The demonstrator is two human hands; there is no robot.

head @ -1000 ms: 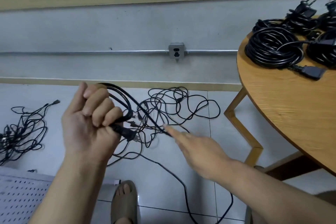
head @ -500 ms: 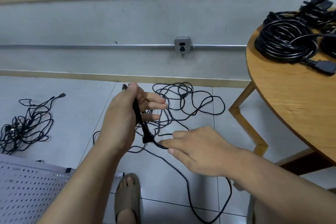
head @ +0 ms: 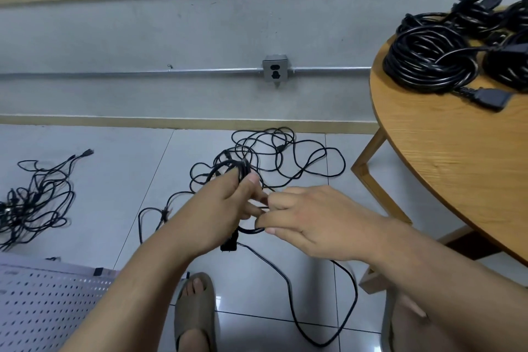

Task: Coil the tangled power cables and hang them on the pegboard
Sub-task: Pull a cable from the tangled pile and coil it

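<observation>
Over floor tiles: left hand (head: 225, 208) clamps small coil of cable (head: 288, 288); right hand (head: 308, 223) pinches strand just beside it. Slack trails down-right, toward right hand. Pegboard (head: 43, 303) low left.

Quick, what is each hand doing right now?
Left hand: closed, holding loops of the black cable.
Right hand: fingers pinching the same cable.

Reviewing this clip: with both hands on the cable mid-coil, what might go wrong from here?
The cable in the left hand runs back into the tangled pile on the floor, so pulling may tighten knots. Slack loops beside the sandaled foot and may snag it. The right hand pinches only a thin strand, which may slip and loosen the coil.
</observation>
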